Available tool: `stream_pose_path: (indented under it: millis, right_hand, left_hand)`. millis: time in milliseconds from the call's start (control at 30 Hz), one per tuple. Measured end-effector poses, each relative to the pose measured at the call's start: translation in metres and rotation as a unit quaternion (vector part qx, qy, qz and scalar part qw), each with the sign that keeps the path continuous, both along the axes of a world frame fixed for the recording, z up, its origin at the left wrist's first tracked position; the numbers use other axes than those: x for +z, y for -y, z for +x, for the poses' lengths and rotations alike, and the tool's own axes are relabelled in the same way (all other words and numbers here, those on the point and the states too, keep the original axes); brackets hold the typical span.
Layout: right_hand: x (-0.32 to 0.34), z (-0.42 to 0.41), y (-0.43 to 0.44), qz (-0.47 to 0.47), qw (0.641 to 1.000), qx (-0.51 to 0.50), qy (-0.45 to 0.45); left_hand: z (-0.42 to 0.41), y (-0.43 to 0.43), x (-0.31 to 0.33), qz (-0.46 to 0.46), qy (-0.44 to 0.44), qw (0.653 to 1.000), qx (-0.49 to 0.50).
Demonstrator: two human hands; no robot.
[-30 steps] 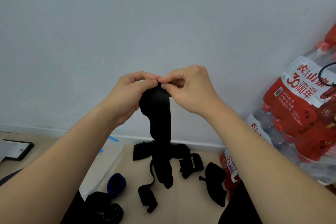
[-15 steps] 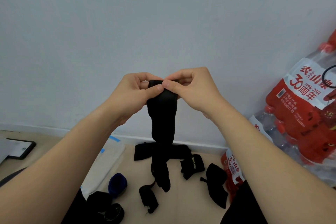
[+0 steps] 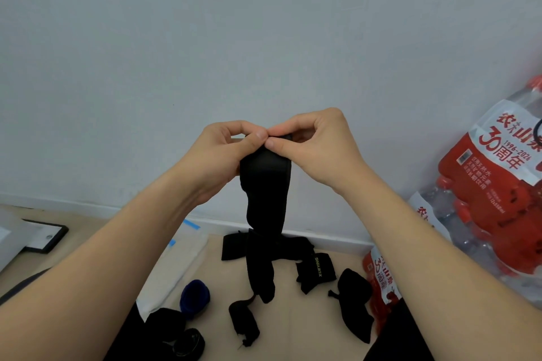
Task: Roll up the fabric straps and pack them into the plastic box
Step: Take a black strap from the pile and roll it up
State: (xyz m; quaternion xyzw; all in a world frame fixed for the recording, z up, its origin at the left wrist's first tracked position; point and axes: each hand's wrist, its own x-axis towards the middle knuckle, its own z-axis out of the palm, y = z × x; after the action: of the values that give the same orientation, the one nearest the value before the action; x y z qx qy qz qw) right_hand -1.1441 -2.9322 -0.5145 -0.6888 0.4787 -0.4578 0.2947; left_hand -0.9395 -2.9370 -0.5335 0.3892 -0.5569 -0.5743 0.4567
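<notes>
black straps (image 3: 264, 190), beige floor (image 3: 293, 325), pale wall (image 3: 264, 38)

A plain, evenly lit, pale blue-grey wall (image 3: 205, 38) filled the upper field and met a beige floor (image 3: 308, 331) along a white baseboard (image 3: 73, 208). Shrink-wrapped packs of bottled water (image 3: 498, 184) with red labels stood at right. A black-edged board (image 3: 44, 239) lay at far left, and a strip of blue tape (image 3: 191, 224) lay near the baseboard.
</notes>
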Motion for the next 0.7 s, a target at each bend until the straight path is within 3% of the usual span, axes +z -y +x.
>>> stream_pose_path:
  millis: [200,300,500,700]
  right_hand:
    - [-0.003,-0.004,-0.002,0.054,0.997,0.043,0.040]
    - [-0.003,-0.003,-0.003,0.084,0.996,0.027,0.009]
    - [0.003,0.000,-0.003,0.012,1.000,0.000,0.010]
    - [-0.002,0.005,-0.006,-0.001,0.999,0.024,0.041]
  left_hand:
    - [0.003,-0.001,-0.001,0.008,-0.005,1.000,-0.003]
    - [0.003,-0.003,0.001,-0.007,0.008,1.000,0.013]
    - [0.005,-0.003,0.006,0.018,-0.039,0.999,-0.005]
    - [0.010,-0.003,0.006,0.016,-0.006,1.000,0.011]
